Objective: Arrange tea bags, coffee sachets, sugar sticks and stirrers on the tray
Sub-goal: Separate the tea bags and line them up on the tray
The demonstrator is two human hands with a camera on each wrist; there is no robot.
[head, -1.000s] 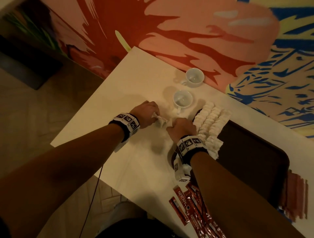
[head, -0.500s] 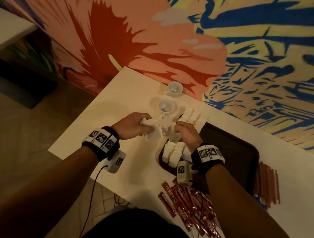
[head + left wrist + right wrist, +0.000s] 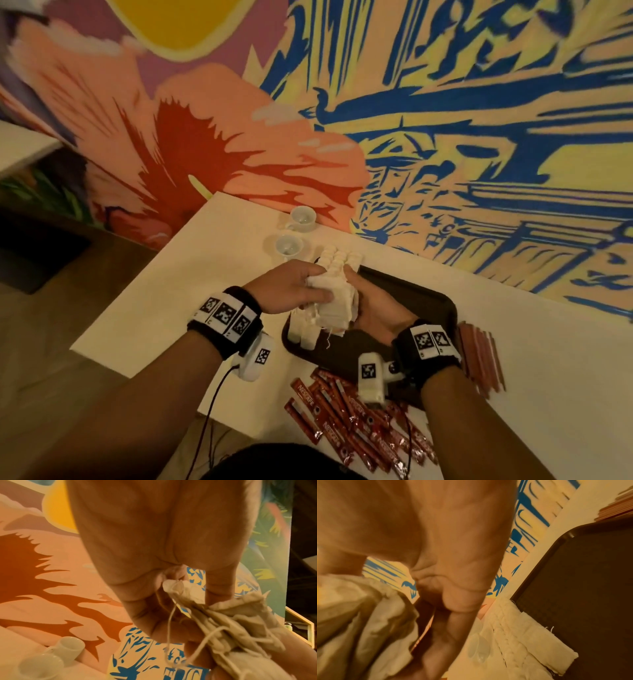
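A bunch of white tea bags (image 3: 334,305) with loose strings hangs over the left end of the dark brown tray (image 3: 428,305). My left hand (image 3: 318,287) grips the bunch from the left, thumb on top; in the left wrist view the left hand (image 3: 180,588) pinches the tea bags (image 3: 231,622) at their top. My right hand (image 3: 366,301) cups the same bunch from the right; in the right wrist view the right hand (image 3: 450,615) lies beside the tea bags (image 3: 359,615). Rows of tea bags (image 3: 337,260) lie along the tray's left end, and more tea bags (image 3: 301,332) lie below the hands.
Red coffee sachets (image 3: 342,418) lie heaped at the table's near edge. A row of brownish sticks (image 3: 479,359) lies right of the tray. Two white cups (image 3: 303,217) (image 3: 289,245) stand left of the tray by the painted wall. The table's left edge is near my left forearm.
Both hands have moved right, from the bare table to above the tray's left end, and the left hand has brought its tea bags against the right hand. The head view has tilted up.
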